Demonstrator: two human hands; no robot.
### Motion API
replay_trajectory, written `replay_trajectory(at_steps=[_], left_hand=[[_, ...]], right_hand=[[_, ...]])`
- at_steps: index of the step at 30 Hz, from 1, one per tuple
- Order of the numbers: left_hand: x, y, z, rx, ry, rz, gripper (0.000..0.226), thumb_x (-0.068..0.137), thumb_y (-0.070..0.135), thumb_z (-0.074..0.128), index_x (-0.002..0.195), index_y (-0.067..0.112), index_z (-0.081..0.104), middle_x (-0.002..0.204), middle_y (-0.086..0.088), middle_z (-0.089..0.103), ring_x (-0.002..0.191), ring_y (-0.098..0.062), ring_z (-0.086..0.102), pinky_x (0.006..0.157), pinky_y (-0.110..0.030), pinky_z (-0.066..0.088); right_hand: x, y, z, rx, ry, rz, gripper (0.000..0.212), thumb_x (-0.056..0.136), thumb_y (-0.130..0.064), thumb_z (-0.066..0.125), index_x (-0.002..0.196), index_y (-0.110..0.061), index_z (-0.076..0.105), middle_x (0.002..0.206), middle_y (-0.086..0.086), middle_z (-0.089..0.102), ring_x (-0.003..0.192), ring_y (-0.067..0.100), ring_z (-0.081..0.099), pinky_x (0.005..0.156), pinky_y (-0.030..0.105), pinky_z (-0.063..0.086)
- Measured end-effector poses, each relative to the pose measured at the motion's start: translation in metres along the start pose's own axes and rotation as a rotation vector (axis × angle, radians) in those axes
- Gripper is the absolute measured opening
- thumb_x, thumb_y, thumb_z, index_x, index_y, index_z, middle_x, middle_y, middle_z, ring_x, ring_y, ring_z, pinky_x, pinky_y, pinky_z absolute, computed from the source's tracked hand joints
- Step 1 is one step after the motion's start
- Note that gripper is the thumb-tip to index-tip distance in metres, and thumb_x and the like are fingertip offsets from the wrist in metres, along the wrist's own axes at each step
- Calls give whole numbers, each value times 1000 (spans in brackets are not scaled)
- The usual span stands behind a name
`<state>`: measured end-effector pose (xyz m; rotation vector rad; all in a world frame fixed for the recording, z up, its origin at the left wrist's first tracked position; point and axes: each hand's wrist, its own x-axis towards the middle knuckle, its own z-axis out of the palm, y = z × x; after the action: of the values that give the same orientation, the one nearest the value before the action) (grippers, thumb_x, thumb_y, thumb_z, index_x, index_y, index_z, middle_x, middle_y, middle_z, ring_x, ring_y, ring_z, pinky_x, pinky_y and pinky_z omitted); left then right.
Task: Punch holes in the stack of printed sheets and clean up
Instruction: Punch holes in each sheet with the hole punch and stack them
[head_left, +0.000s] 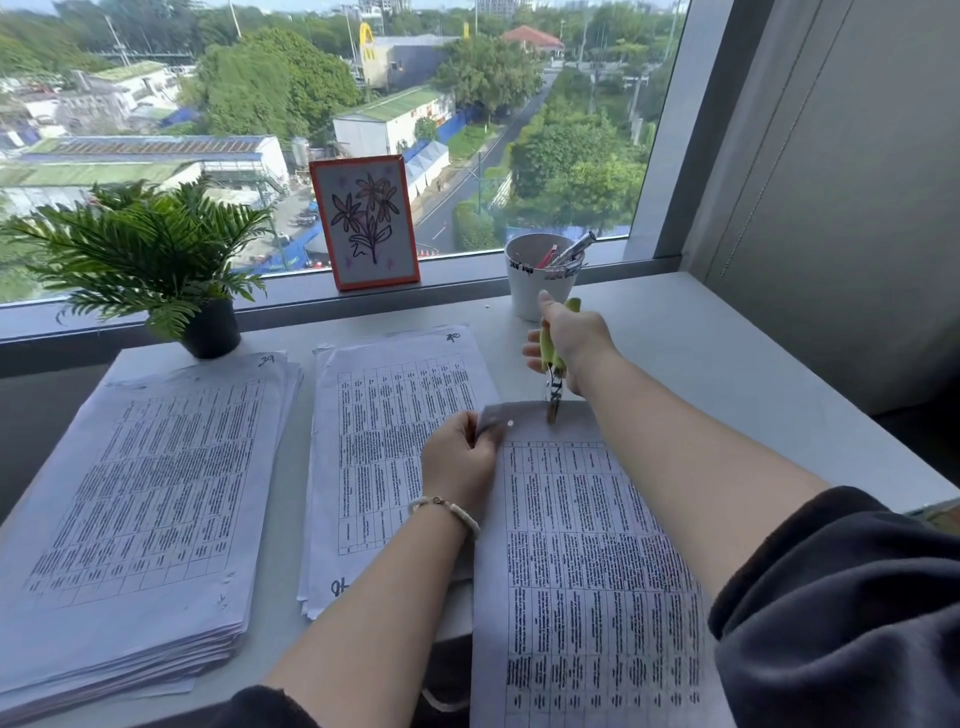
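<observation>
Both hands grip: right hand (574, 338) squeezes the hole punch (554, 382), left hand (460, 460) fingers pinch the sheet (587, 545) corner.

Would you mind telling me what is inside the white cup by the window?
The white cup holds a red pen, a silver pen and what look like binder clips. Its wall hides anything deeper.

An office: paper stacks (135, 499), pen cup (540, 275), high city-view window (332, 104).
</observation>
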<state>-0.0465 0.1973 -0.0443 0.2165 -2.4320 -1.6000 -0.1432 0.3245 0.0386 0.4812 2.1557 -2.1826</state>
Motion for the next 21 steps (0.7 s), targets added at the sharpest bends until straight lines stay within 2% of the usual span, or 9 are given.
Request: replay_trajectory(at_steps=[4, 10, 13, 15, 18, 21], left_hand=[[0, -1, 1, -7, 22, -3, 30, 86, 27, 68, 65, 16, 50, 56, 5, 48, 51, -7, 40, 46, -14, 33], [-2, 2, 0, -18, 15, -7, 27, 89, 27, 63, 72, 9, 53, 58, 1, 47, 53, -11, 39, 48, -18, 30], [-4, 3, 0, -33, 23, 7, 25, 91, 25, 62, 74, 9, 53, 58, 2, 45, 52, -10, 37, 46, -16, 31], [-4, 4, 0, -39, 26, 3, 24, 91, 23, 61, 73, 11, 52, 58, 4, 44, 51, -9, 36, 45, -15, 31], [-4, 5, 0, -20, 21, -2, 21, 91, 25, 62, 75, 14, 53, 59, 5, 47, 53, -10, 41, 45, -15, 31], [-5, 11, -1, 26, 33, 8, 16, 88, 27, 64, 84, 18, 52, 71, 6, 53, 60, -10, 48, 56, -20, 39]], right_hand=[[5, -1, -17, 2, 51, -13, 45, 94, -42, 54, 100, 2, 58, 81, 14, 62, 61, 23, 61, 58, 31, 55], [3, -1, -23, -5, 91, -99, 31, 93, -29, 59, 109, -9, 43, 75, 11, 56, 53, 19, 52, 48, 27, 45], [2, -1, -22, -31, 67, -126, 18, 93, -27, 60, 93, -16, 47, 73, 8, 54, 54, 18, 50, 49, 27, 43], [3, -1, -21, -50, 83, -126, 20, 91, -28, 63, 90, -11, 52, 69, 6, 54, 51, 16, 49, 47, 25, 43], [5, 2, -20, -74, 119, -104, 29, 87, -32, 68, 96, -7, 56, 70, 5, 54, 48, 15, 49, 43, 22, 43], [6, 4, -21, -74, 146, -116, 32, 86, -33, 69, 99, -6, 57, 72, 6, 52, 48, 16, 46, 42, 21, 41]])
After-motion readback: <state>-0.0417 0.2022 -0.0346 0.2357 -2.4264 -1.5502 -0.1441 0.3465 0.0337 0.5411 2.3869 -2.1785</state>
